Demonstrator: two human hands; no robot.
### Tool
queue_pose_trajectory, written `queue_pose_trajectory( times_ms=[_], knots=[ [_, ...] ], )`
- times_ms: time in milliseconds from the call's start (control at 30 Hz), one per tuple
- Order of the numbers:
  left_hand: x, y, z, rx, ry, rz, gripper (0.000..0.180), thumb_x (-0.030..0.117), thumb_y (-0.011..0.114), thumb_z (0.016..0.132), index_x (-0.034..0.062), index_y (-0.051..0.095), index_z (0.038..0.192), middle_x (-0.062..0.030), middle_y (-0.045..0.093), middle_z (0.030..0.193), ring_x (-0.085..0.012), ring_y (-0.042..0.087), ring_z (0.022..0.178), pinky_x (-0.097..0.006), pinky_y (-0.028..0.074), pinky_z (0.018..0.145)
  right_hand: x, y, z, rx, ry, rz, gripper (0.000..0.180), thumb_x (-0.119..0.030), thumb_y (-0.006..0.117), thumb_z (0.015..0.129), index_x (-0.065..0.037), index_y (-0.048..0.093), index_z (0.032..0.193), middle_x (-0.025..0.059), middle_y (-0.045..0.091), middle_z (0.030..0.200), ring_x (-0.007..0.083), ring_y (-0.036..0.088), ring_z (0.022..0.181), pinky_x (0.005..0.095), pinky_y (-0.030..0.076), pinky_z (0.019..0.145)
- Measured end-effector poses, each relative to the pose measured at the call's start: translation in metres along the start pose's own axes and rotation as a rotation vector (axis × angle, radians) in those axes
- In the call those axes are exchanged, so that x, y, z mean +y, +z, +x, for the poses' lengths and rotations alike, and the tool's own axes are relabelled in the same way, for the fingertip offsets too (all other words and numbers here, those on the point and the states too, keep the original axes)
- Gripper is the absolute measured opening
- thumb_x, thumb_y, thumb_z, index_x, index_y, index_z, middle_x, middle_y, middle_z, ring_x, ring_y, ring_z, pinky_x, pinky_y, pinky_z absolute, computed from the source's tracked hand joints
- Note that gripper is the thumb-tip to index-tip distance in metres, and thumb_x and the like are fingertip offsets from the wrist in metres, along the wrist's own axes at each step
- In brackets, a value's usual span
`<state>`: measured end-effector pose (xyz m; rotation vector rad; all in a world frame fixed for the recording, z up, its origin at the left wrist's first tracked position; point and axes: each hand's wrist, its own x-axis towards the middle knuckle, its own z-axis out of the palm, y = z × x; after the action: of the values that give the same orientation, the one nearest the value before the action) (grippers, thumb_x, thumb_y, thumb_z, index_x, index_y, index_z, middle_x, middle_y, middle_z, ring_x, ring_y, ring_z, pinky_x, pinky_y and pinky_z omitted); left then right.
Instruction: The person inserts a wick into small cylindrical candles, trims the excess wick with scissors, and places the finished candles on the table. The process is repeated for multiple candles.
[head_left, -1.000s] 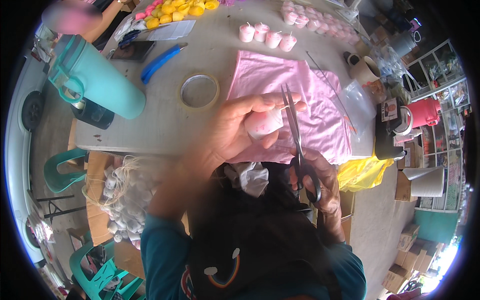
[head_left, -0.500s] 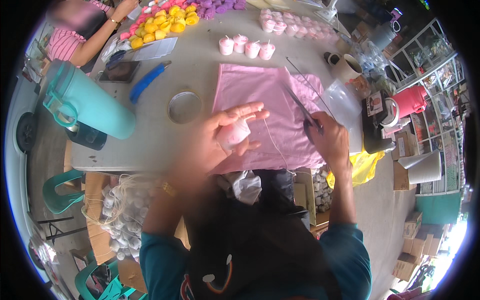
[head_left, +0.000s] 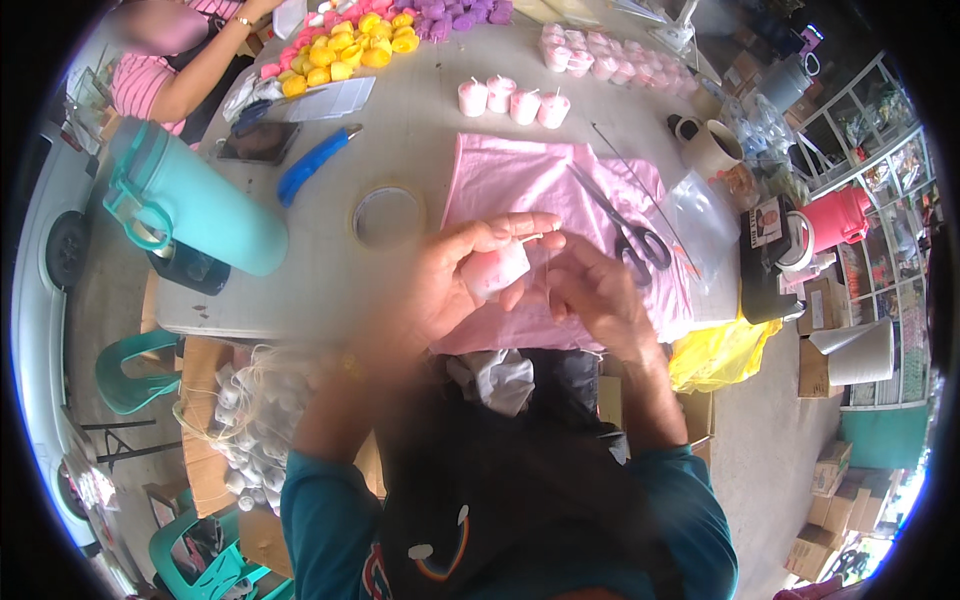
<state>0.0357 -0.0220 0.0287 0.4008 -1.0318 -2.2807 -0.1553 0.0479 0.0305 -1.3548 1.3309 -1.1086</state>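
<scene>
My left hand (head_left: pixel 445 285) is closed round a small pink-and-white candle (head_left: pixel 496 270), held tilted above the pink cloth (head_left: pixel 510 180). A pale wick string (head_left: pixel 535 237) runs from the candle to my left fingertips. Close against those fingertips, my right hand (head_left: pixel 603 305) has its thumb and fingers drawn together on the string. Dark-handled scissors (head_left: pixel 622 225) lie on the cloth just beyond my right hand, beside a thin metal rod (head_left: pixel 640 190). Farther back on the table stand several finished-looking candles (head_left: pixel 525 105) with upright wicks.
A roll of tape (head_left: pixel 388 218), a blue cutter knife (head_left: pixel 315 168) and a teal tumbler (head_left: pixel 205 205) are on the left. Yellow candle cups (head_left: pixel 345 55) and more pink candles (head_left: pixel 615 60) sit at the back. A clear plastic bag (head_left: pixel 698 215) lies right; a co-worker's arm (head_left: pixel 210 75) shows far left.
My right hand has let go of the scissors, leaving them on the cloth, and has moved left to the string at the candle. The string's long tail no longer hangs plainly over the cloth.
</scene>
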Motion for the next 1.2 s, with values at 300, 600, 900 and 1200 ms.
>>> queue_pose_trajectory(
  times_ms=[300,600,900,1200],
  knots=[
    [0.072,-0.032,0.088,0.246,0.321,0.878,0.047,0.009,0.055,0.083,-0.0005,0.050,0.129,-0.0139,0.058,0.112,-0.0210,0.058,0.096,-0.031,0.049,0.081,0.038,0.006,0.010,0.328,-0.139,-0.206,0.015,-0.002,0.050,0.092,-0.002,0.065,0.096,0.0002,0.055,0.064,0.0060,0.050,0.059,0.0230,0.040,0.054],
    [0.095,-0.126,0.160,0.726,0.313,1.458,0.036,0.023,0.066,0.077,0.0039,0.062,0.107,-0.0208,0.061,0.096,-0.0328,0.054,0.103,-0.040,0.046,0.088,0.039,0.004,0.009,0.300,-0.278,-0.160,0.014,0.003,0.051,0.090,-0.002,0.063,0.095,0.0057,0.060,0.072,0.0114,0.055,0.061,0.0258,0.043,0.056],
    [0.074,-0.121,0.148,0.747,0.414,1.608,0.068,0.051,0.065,0.078,0.0069,0.052,0.128,-0.0177,0.043,0.132,-0.0367,0.048,0.120,-0.040,0.041,0.100,0.048,0.003,0.007,0.285,-0.255,-0.095,0.016,0.000,0.049,0.092,-0.002,0.065,0.096,0.0013,0.059,0.076,0.0067,0.051,0.064,0.0216,0.042,0.058],
    [0.079,-0.044,-0.043,0.518,0.588,1.715,0.020,0.016,0.062,0.086,0.0004,0.066,0.098,-0.0116,0.067,0.084,-0.0174,0.065,0.069,-0.030,0.052,0.063,0.068,0.001,0.011,0.377,-0.368,-0.148,0.018,-0.004,0.054,0.093,-0.002,0.065,0.107,-0.0024,0.055,0.079,0.0020,0.043,0.065,0.0165,0.037,0.057]
  ],
)
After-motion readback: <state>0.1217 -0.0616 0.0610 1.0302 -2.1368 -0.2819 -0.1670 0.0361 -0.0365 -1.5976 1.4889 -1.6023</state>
